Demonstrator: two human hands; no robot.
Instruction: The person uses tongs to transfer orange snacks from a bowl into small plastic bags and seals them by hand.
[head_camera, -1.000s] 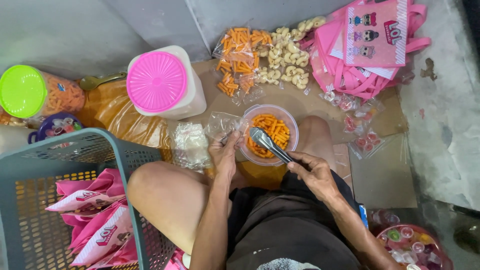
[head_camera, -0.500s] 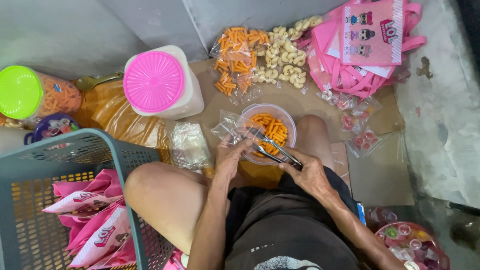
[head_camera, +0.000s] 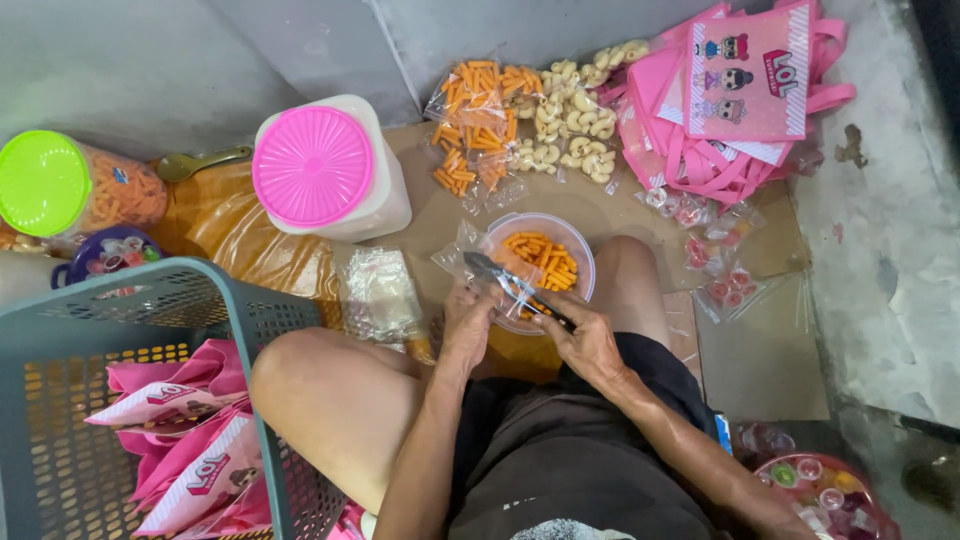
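Note:
I sit on the floor with a clear plastic bowl of orange stick snacks between my knees. My right hand grips metal tongs whose tips reach left over the bowl's near rim. My left hand holds a small clear plastic bag at the bowl's left edge, right by the tong tips. A stack of empty clear bags lies just left of my left hand.
A pink-lidded white jar and a green-lidded jar of orange snacks stand at the left. Filled packets of orange and pale snacks lie beyond the bowl, pink bags at far right. A teal basket holds pink bags.
The tongs have lifted out of the bowl's middle and swung left toward the small bag in my left hand. The view has shifted slightly.

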